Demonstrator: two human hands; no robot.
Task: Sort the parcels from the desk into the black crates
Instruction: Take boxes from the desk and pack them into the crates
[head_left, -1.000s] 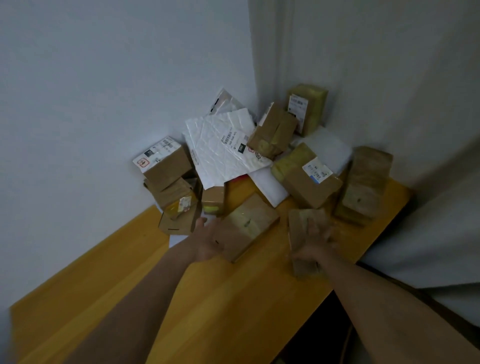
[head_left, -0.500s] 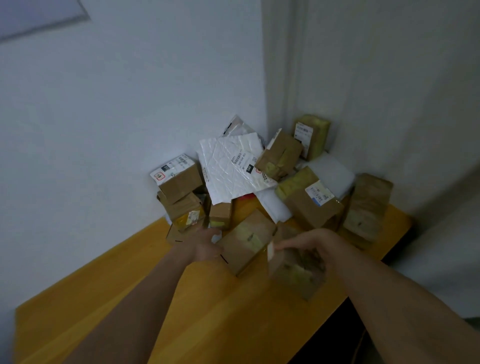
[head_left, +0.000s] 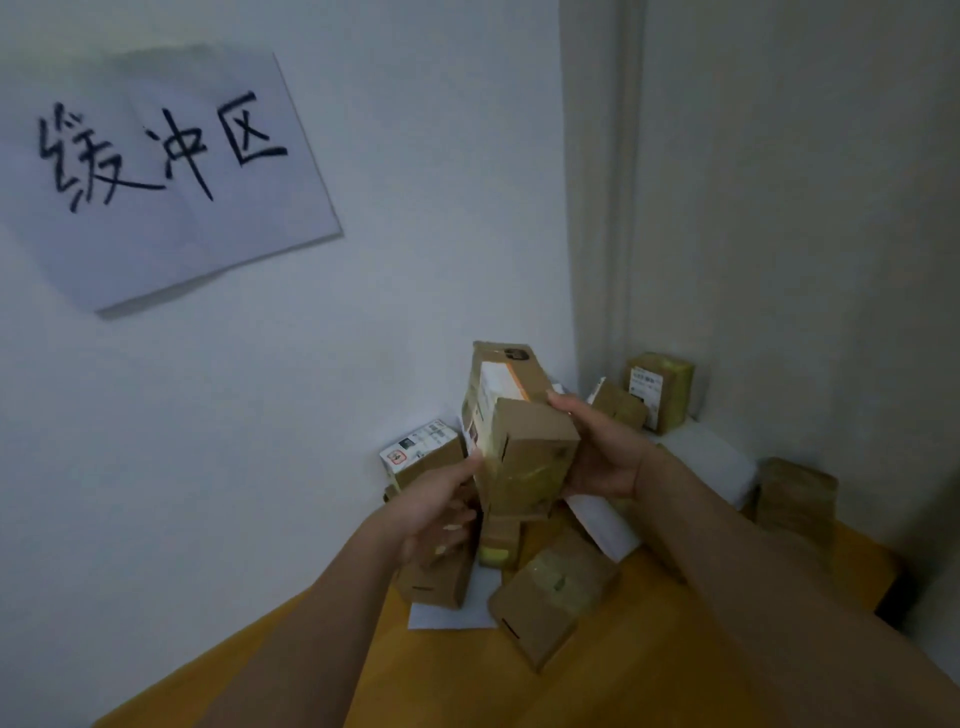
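Brown parcel (head_left: 524, 441), white label; yellow-orange desk (head_left: 649, 670); white sign (head_left: 171, 176), black characters.

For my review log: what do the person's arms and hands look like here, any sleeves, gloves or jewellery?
Both forearms are bare as far as the frame shows: no sleeves or gloves, and no watch visible. The left hand and right hand show no rings, though the dim light hides fine detail. The left hand's fingernails look pale.
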